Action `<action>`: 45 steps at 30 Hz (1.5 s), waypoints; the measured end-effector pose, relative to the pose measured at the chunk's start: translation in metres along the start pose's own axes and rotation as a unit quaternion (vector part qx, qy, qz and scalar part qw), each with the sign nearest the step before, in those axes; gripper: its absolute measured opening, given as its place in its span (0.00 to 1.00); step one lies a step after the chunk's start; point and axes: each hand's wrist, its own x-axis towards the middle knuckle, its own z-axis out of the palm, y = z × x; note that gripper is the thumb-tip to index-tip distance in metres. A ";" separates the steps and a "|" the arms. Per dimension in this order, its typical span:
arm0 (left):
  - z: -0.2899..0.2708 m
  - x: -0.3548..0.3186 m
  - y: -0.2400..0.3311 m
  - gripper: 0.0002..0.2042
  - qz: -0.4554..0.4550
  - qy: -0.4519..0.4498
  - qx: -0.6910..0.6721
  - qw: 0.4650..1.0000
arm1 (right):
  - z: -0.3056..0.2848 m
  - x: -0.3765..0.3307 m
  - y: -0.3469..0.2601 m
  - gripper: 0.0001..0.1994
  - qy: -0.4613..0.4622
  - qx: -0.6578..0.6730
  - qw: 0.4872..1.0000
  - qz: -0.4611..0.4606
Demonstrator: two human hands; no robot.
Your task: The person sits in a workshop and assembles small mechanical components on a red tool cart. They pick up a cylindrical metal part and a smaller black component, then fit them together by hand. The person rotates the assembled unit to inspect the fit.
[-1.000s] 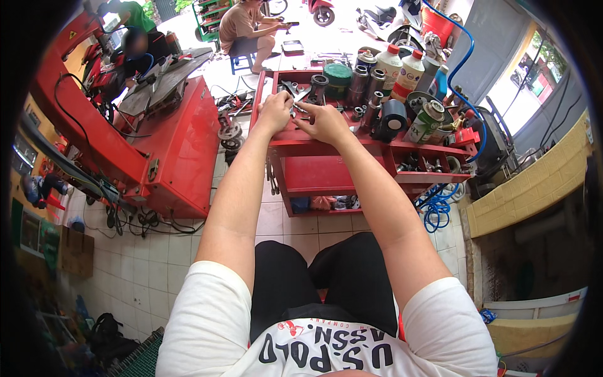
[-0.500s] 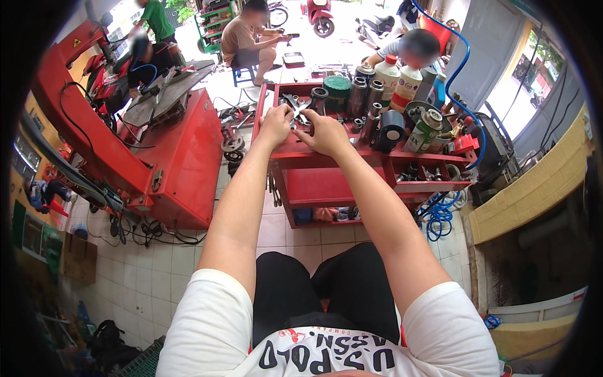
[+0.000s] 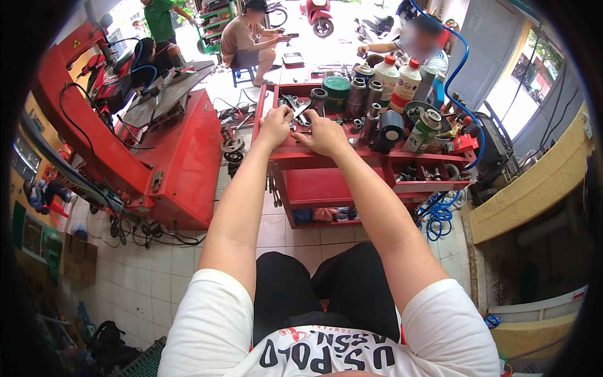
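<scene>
Both my arms reach forward over the top tray of a red tool cart (image 3: 370, 160). My left hand (image 3: 275, 127) is at the tray's left part, its fingers curled closed; what they hold, if anything, is hidden. Just right of it is my right hand (image 3: 323, 134), palm down, with thumb and forefinger apart over the tray. Silver wrenches (image 3: 300, 112) lie crossed between and beyond the two hands, close to the fingertips. Behind them stands a dark metal cylinder (image 3: 318, 99), with a green tub (image 3: 336, 94) to its right.
Spray cans, white bottles with red caps (image 3: 387, 78) and a black cylinder (image 3: 389, 131) crowd the cart's right side. A blue hose (image 3: 466, 60) hangs there. A red machine (image 3: 182, 157) stands left. One person (image 3: 433, 56) is behind the cart; others are farther back.
My right hand has shifted slightly, its thumb drawing a little left and down. My left hand stays nearly in place. The person behind the cart has raised their head and stretched an arm leftward.
</scene>
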 end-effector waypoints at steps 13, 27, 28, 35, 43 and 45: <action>0.000 -0.001 -0.002 0.10 -0.003 0.007 -0.001 1.000 | -0.002 0.001 0.001 0.31 -0.042 0.016 0.999 0.000; -0.009 -0.010 0.013 0.11 -0.022 -0.027 0.029 0.999 | 0.000 0.010 0.018 0.18 -0.090 -0.051 0.977 0.187; -0.009 -0.010 0.015 0.11 -0.022 -0.031 0.035 0.999 | -0.006 0.009 0.013 0.17 -0.124 -0.053 0.974 0.183; -0.015 -0.014 0.026 0.08 -0.015 -0.062 0.077 0.995 | -0.002 0.009 0.015 0.16 -0.113 -0.069 0.977 0.168; -0.016 -0.014 0.023 0.09 -0.022 -0.071 0.071 0.995 | 0.018 0.013 0.027 0.13 -0.074 -0.073 0.988 0.110; -0.015 -0.013 0.022 0.09 -0.014 -0.064 0.068 0.996 | 0.020 0.014 0.027 0.13 -0.083 -0.076 0.988 0.105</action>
